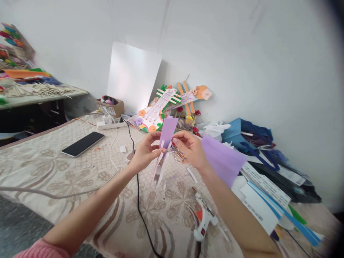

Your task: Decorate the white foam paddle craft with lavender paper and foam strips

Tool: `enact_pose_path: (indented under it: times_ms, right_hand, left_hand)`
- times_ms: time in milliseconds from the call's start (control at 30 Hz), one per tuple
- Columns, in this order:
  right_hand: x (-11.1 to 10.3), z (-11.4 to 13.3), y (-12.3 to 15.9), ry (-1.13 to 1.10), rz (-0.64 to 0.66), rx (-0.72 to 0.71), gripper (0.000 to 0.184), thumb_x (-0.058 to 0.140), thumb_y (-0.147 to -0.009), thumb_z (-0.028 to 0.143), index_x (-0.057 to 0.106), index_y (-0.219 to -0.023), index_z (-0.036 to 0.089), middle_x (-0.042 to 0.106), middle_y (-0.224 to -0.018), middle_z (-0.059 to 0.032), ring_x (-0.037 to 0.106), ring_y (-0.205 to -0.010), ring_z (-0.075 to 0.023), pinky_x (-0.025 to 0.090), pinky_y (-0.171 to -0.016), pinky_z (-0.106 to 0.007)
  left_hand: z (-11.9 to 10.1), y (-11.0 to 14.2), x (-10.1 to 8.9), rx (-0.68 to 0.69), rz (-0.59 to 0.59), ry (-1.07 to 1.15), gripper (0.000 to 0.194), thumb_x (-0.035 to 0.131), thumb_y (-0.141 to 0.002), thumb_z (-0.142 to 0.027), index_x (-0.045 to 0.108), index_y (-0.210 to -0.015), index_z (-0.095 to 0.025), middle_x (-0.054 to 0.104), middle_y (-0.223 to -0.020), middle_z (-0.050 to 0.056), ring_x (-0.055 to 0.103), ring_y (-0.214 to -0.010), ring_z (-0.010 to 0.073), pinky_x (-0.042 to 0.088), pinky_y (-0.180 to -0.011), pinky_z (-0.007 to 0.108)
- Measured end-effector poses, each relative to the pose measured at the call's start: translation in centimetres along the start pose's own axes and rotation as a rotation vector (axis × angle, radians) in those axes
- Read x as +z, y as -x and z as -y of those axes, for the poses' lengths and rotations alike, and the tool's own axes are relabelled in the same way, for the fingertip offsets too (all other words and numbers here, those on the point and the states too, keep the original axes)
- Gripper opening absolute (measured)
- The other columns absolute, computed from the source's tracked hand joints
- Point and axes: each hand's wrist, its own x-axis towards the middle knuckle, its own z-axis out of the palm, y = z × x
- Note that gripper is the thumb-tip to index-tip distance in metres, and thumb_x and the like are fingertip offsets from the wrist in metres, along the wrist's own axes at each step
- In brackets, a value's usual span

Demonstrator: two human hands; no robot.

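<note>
Between my two hands, above the middle of the table, a purple paper strip (169, 129) stands upright, with thin white strips hanging from its lower part. My left hand (147, 149) pinches its left edge between thumb and fingers. On the other side, my right hand (190, 146) has thumb and fingertips closed at the right edge, by a white strip. Scissors (179, 154) lie on the cloth just behind my right hand. Closer to me, a white hot glue gun (204, 218) with an orange trigger rests near my right forearm.
A patterned cloth (72, 175) covers the table. A phone (83, 144), a power strip (111, 124) and a black cable (138, 193) lie leftward. Decorated paper guitars (163, 107) lean at the wall. Rightward are a purple sheet (224, 157), a blue bag (236, 130) and cardboard pieces (260, 208).
</note>
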Motion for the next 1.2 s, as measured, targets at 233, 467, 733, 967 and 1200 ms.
enact_pose_path:
  times_ms: [233, 467, 733, 967, 1200]
  right_hand:
    - [-1.3, 0.8, -0.8, 0.150, 0.116, -0.096, 0.006, 0.064, -0.087, 0.019, 0.070, -0.088, 0.021, 0.068, -0.087, -0.0021, 0.064, -0.084, -0.0150, 0.051, -0.072, -0.028]
    - [-1.5, 0.2, -1.3, 0.171, 0.149, -0.161, 0.011, 0.063, -0.088, 0.014, 0.071, -0.089, 0.022, 0.068, -0.092, -0.0029, 0.065, -0.089, -0.0152, 0.052, -0.076, -0.029]
    - [-1.4, -0.6, -1.6, 0.129, 0.174, -0.181, 0.010, 0.065, -0.088, 0.016, 0.071, -0.087, 0.024, 0.068, -0.095, -0.0025, 0.064, -0.090, -0.0153, 0.052, -0.074, -0.030]
    - [-1.9, 0.0, -2.1, 0.115, 0.172, -0.209, 0.008, 0.065, -0.089, 0.020, 0.071, -0.088, 0.024, 0.069, -0.093, -0.0028, 0.064, -0.092, -0.0169, 0.052, -0.078, -0.032]
    - [-2.1, 0.8, -2.7, 0.174, 0.221, -0.265, 0.008, 0.065, -0.089, 0.020, 0.070, -0.087, 0.024, 0.069, -0.091, -0.0022, 0.064, -0.090, -0.0167, 0.052, -0.082, -0.035]
  left_hand:
    - [-0.1, -0.3, -0.1, -0.043, 0.028, -0.014, 0.043, 0.084, -0.072, -0.025, 0.062, -0.108, -0.023, 0.062, -0.112, 0.006, 0.059, -0.106, 0.0182, 0.056, -0.080, 0.025]
    - [-0.3, -0.2, -0.1, -0.040, 0.009, -0.033, 0.045, 0.085, -0.070, -0.022, 0.062, -0.109, -0.023, 0.063, -0.112, 0.005, 0.061, -0.103, 0.0174, 0.055, -0.082, 0.026]
    - [-0.2, 0.0, -0.2, -0.053, 0.025, -0.032, 0.039, 0.081, -0.076, -0.024, 0.062, -0.109, -0.024, 0.063, -0.114, 0.004, 0.061, -0.105, 0.0178, 0.056, -0.087, 0.029]
    - [-0.1, 0.0, -0.2, -0.055, 0.041, -0.039, 0.039, 0.080, -0.077, -0.025, 0.062, -0.112, -0.025, 0.063, -0.116, 0.005, 0.061, -0.107, 0.0184, 0.056, -0.087, 0.028]
    - [-0.1, -0.1, -0.2, -0.038, 0.046, -0.051, 0.037, 0.080, -0.078, -0.025, 0.062, -0.111, -0.026, 0.063, -0.114, 0.004, 0.062, -0.104, 0.0175, 0.057, -0.087, 0.028]
